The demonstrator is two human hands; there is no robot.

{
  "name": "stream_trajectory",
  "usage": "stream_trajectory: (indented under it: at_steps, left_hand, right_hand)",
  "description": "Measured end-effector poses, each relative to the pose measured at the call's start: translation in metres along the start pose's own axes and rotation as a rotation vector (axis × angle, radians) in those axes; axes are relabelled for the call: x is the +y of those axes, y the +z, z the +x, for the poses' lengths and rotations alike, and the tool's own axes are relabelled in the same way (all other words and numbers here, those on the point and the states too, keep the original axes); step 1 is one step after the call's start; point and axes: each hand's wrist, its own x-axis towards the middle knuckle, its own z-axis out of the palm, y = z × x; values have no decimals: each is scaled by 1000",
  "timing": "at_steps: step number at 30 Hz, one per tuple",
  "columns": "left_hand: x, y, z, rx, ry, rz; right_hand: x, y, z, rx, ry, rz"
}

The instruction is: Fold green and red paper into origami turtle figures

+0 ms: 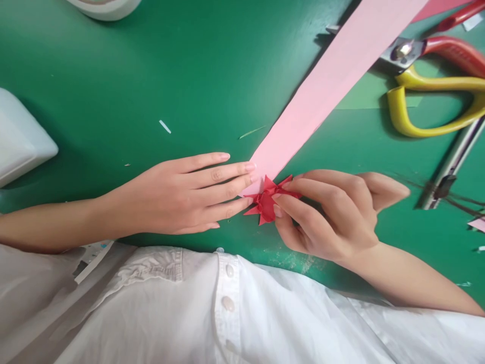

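Note:
A small red folded-paper piece [267, 205] with pointed tips lies at the near end of a long pink paper strip [303, 108]. My right hand [333, 215] pinches the red piece from the right, its fingertips on the piece's right side. My left hand [182, 194] lies flat with fingers spread, its fingertips on the end of the strip and at the left points of the red piece. From there the strip runs up and to the right, out of the frame.
Scissors with red and yellow handles [403, 111] lie at the upper right, partly under the strip. A cutter [450, 169] is below them. A white container [22, 139] stands at left, a white roll [109, 9] at the top. Paper scraps [165, 126] dot the green table [144, 86].

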Motion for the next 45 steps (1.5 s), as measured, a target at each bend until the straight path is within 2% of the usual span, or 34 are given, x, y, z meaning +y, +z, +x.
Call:
stream_trajectory:
  at_steps: [3,7,12,17,25,34,45]
  left_hand:
    - [0,0,1,-3,4,-20]
    - [0,0,2,-6,-2,-53]
    - [0,-2,2,-7,-8,-61]
    - [2,-3,3,2,-11,-40]
    - [1,-1,1,9,-14,13]
    - [5,-1,-2,-127,-25,-9]
    - [9,1,-3,-138,-87,-108]
  right_hand:
    - [0,-2,2,-64,-3,22]
    - [1,-3,4,-41,-10,5]
    - [1,-2,5,-72,-17,0]
    - [2,3,3,0,-31,16]
    - [1,-1,4,-30,-25,25]
    - [-4,0,1,-145,-20,88]
    - [-1,1,2,-138,-14,109]
